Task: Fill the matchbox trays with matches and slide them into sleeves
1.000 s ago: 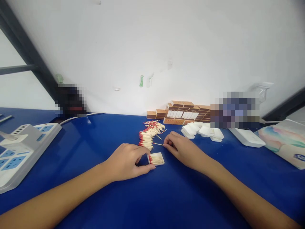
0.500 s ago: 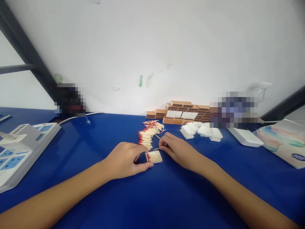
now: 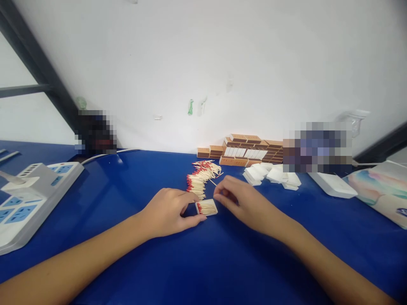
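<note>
My left hand (image 3: 173,213) grips the left end of a small white matchbox tray (image 3: 212,203), fingers at its far side and thumb at its near side. Red-headed matches (image 3: 206,209) lie in the tray, heads to the left. Just right of the tray, my right hand (image 3: 240,202) hovers with thumb and forefinger pinched together; whether a match is between the tips I cannot make out. Behind the tray a heap of loose matches (image 3: 197,184) trails back across the blue table. One stray match (image 3: 212,182) lies near my right fingers.
Brown matchboxes (image 3: 235,161) are stacked against the wall. White trays (image 3: 253,173) lie piled in front of them. Further right are a white box (image 3: 333,185) and a colourful packet (image 3: 381,190). A power strip (image 3: 34,216) stands at the left on the blue table (image 3: 203,262).
The match that showed at my right fingertips is no longer visible there. My right hand has moved slightly back from the tray. My left hand still grips the tray; the view has shifted slightly.
</note>
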`<control>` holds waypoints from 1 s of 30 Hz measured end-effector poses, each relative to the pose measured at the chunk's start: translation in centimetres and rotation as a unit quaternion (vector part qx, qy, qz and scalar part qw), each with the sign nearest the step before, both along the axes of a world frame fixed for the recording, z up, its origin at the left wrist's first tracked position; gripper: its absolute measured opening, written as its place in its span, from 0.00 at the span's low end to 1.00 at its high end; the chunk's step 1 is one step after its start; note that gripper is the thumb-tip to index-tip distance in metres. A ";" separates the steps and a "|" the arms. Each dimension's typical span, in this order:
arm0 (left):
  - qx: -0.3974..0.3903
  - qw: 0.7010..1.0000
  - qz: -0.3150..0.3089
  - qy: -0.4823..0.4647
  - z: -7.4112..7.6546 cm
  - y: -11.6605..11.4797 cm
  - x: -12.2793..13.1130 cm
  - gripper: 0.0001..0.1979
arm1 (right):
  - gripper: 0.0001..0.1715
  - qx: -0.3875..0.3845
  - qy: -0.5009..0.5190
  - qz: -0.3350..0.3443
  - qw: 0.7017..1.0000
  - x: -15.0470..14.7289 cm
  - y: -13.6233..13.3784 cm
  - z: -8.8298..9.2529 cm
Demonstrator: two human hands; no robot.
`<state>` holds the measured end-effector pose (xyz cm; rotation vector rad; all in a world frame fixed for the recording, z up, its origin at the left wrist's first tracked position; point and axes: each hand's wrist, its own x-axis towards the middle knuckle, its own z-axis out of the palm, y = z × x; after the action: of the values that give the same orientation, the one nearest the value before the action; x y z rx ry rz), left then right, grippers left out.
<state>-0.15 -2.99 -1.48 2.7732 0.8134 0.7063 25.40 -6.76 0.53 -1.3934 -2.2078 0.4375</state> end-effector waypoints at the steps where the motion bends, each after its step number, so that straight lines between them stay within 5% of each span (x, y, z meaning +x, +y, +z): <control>1: 0.000 1.000 -0.001 -0.001 0.0 0.0 0.0 0.16 | 0.06 0.021 0.009 -0.038 0.999 0.3 0.7 -0.4; 4: -0.005 1.000 -0.006 0.000 0.1 0.1 0.1 0.15 | 0.07 0.046 0.016 -0.128 0.991 1.0 3.0 -1.7; 10: 0.001 1.000 -0.008 0.001 0.1 0.1 0.0 0.15 | 0.06 0.030 -0.017 -0.113 0.993 1.2 4.5 -3.3; 16: 0.010 1.000 0.000 -0.004 0.0 0.2 0.0 0.15 | 0.09 0.027 -0.034 -0.111 0.993 2.5 2.9 -1.5; 23: 0.003 1.000 -0.002 -0.002 0.0 0.1 0.1 0.16 | 0.08 -0.072 0.023 0.022 0.997 0.7 -0.6 0.5; 30: -0.007 1.000 -0.009 -0.005 0.1 0.1 0.1 0.15 | 0.08 0.006 -0.025 -0.080 0.996 3.9 5.5 -1.3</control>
<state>-0.03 -2.91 -1.39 2.7576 0.7879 0.7085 29.25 -1.26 -0.78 -1.5761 -2.1138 0.3360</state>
